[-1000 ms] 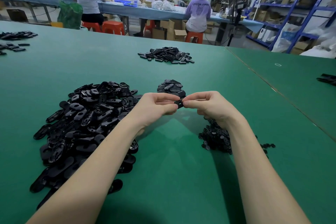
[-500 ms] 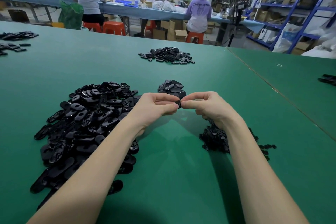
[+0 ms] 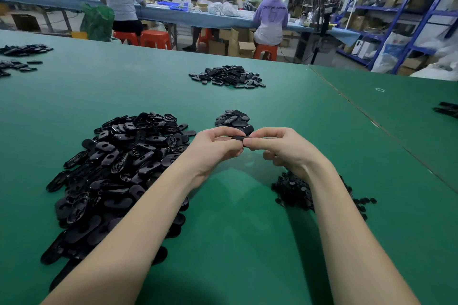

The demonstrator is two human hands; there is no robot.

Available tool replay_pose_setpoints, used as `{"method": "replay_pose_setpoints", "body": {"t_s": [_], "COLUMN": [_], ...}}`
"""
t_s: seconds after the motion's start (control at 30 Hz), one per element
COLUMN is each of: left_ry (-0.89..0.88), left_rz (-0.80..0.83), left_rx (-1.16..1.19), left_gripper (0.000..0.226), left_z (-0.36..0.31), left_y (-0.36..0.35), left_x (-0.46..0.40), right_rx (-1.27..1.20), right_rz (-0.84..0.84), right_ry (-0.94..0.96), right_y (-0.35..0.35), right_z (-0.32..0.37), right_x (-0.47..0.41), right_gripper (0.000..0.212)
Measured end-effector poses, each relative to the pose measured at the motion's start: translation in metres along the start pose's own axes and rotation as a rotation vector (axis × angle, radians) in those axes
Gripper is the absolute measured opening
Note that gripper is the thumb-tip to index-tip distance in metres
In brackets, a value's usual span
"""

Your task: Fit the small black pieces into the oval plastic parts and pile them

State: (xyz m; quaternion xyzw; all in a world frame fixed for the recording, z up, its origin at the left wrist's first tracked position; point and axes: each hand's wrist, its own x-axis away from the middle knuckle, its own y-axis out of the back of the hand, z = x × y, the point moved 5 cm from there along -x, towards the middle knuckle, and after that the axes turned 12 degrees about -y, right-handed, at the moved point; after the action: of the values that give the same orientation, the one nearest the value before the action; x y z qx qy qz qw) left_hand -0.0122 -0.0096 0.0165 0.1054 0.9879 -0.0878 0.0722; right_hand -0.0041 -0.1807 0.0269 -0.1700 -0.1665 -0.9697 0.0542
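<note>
The green bench fills most of the view. Its far edge runs across the top, and a thin seam runs down its right side. There is a wide bare strip of green between the two arms and more bare green in front of the far pile.

The big pile of oval plastic parts lies to the left of the hands, and the left arm crosses over its near edge. The pile of small black pieces lies to the right, just under the right wrist. A small pile of done parts sits just behind the hands. A far pile sits well behind that one, near the far edge of the bench. More black parts lie at the far left.

The left hand and the right hand meet in the middle, above the bench. Both pinch one oval part between thumb and fingers, so each grip is closed on it. The part lies flat, with its long side running left to right from one hand to the other. Only its dark middle shows between the fingertips.

Behind the bench, people sit on orange stools at a long blue table.
</note>
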Motion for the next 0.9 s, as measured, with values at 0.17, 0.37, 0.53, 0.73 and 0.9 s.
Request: {"method": "replay_pose_setpoints", "body": {"t_s": [0.17, 0.37, 0.53, 0.73, 0.9], "left_ry": [-0.008, -0.033, -0.039, -0.046, -0.027], "left_rz": [-0.031, -0.066, -0.118, -0.194, -0.215], "left_rx": [-0.121, -0.246, -0.362, -0.476, -0.496], "left_gripper": [0.019, 0.014, 0.014, 0.012, 0.01], "left_z": [0.001, 0.001, 0.007, 0.015, 0.021], "left_y": [0.003, 0.006, 0.002, -0.006, -0.004], "left_x": [0.002, 0.001, 0.0, 0.002, 0.004], "right_rx": [0.081, 0.098, 0.086, 0.119, 0.136], "right_rz": [-0.071, -0.104, -0.103, -0.102, -0.095], "right_ry": [0.011, 0.08, 0.082, 0.046, 0.044], "right_y": [0.0, -0.007, -0.009, -0.007, -0.01], "right_z": [0.003, 0.005, -0.001, -0.007, -0.01], "right_x": [0.002, 0.0, -0.003, -0.003, -0.004], "right_gripper": [0.008, 0.015, 0.019, 0.014, 0.018]}}
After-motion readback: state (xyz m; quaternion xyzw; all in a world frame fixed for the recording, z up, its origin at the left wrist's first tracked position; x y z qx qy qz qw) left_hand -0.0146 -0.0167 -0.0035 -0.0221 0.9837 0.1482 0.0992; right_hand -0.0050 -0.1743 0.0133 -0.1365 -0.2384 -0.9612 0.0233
